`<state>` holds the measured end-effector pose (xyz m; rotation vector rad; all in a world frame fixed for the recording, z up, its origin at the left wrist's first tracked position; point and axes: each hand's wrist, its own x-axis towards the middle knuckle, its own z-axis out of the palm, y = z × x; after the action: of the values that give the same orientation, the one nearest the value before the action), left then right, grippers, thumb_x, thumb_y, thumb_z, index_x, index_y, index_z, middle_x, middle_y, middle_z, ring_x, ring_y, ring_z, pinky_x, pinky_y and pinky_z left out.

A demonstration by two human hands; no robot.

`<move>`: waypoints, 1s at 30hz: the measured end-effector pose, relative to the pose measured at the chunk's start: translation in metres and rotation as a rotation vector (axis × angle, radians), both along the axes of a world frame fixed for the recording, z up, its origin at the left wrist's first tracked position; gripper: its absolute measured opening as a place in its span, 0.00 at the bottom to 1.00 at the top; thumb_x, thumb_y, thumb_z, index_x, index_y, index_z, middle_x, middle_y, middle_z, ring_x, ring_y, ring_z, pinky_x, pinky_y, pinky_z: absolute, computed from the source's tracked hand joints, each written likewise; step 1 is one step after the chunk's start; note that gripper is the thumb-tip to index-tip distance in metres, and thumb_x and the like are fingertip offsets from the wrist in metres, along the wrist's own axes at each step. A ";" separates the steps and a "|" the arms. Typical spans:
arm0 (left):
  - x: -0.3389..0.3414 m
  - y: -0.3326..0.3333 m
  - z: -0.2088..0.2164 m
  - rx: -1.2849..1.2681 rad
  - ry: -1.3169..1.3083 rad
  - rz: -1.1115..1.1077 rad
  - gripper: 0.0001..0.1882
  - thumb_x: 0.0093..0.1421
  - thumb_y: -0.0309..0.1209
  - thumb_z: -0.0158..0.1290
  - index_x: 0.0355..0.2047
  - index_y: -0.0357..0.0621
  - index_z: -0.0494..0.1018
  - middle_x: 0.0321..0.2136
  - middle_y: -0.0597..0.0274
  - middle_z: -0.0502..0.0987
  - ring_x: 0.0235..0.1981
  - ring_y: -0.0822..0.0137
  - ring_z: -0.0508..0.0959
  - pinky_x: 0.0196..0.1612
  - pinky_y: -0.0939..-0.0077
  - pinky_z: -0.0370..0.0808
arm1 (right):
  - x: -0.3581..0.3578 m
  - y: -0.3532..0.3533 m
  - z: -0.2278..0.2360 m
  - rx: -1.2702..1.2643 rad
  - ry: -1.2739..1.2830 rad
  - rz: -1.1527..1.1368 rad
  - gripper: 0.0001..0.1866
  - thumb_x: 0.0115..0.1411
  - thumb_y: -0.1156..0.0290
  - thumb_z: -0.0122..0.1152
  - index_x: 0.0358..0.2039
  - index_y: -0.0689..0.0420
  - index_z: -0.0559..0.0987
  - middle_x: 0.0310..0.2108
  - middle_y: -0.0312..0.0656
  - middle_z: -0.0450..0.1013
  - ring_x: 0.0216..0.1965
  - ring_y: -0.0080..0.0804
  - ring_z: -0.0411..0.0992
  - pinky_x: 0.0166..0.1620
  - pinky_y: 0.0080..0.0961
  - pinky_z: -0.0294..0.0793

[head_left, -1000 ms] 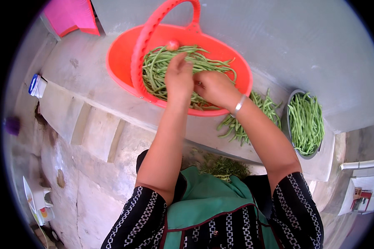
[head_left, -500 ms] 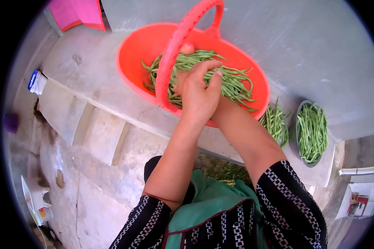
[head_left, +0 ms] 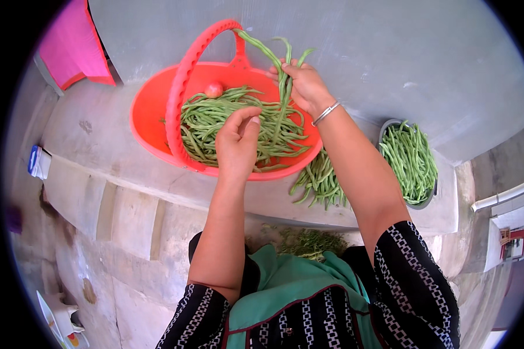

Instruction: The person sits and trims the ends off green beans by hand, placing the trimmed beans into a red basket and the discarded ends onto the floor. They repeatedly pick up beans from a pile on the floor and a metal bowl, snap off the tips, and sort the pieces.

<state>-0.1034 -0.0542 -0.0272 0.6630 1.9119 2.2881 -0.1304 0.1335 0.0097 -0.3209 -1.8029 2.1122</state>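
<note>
A few long green beans [head_left: 283,81] are gripped in my right hand [head_left: 304,85], raised over the far right rim of the red plastic basket [head_left: 147,119]. Their ends stick up past my fingers and hang down toward the pile. My left hand [head_left: 237,144] is over the near side of the basket, fingers loosely curved and thumb a little apart, with nothing visible in it. Green beans [head_left: 206,125] lie heaped in the basket under the arched handle [head_left: 177,87]. A round pinkish-red thing [head_left: 213,89] rests at the far side of the heap.
Right of the basket, a loose pile of green beans [head_left: 321,181] lies on the concrete ledge [head_left: 268,203]. Beyond it stands a grey tub [head_left: 423,203] full of beans. A grey wall [head_left: 361,52] rises behind. Cut greens [head_left: 311,241] lie below the ledge.
My right hand has come up out of the basket, now with beans in its fingers. My left hand has separated from it, to the left. The whole view has shifted, so the basket appears further left.
</note>
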 end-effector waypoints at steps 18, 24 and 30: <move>0.120 0.077 0.025 0.364 -0.351 -0.743 0.22 0.64 0.37 0.45 0.54 0.34 0.62 0.46 0.46 0.72 0.51 0.57 0.71 0.48 0.71 0.70 | 0.271 -0.004 0.013 0.325 -0.019 0.310 0.16 0.66 0.66 0.43 0.49 0.62 0.70 0.43 0.41 0.73 0.46 0.28 0.70 0.50 0.28 0.68; 0.137 0.089 0.024 0.001 -0.208 -0.819 0.10 0.62 0.29 0.48 0.40 0.35 0.74 0.34 0.59 0.76 0.20 0.77 0.69 0.23 0.84 0.65 | 0.324 0.037 -0.007 0.017 0.036 -0.075 0.20 0.67 0.60 0.42 0.51 0.62 0.70 0.49 0.43 0.70 0.51 0.32 0.68 0.54 0.32 0.65; 0.182 0.113 -0.008 -0.266 -0.059 -0.769 0.09 0.56 0.28 0.58 0.37 0.40 0.77 0.23 0.69 0.75 0.18 0.82 0.66 0.20 0.86 0.62 | 0.318 0.027 -0.040 -0.172 0.061 -0.004 0.21 0.66 0.62 0.47 0.52 0.64 0.69 0.43 0.44 0.73 0.44 0.26 0.70 0.46 0.23 0.70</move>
<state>0.0781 0.0591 -0.0354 1.0434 1.5132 1.5319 0.1877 0.1601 -0.0307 -0.2991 -1.5896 2.2536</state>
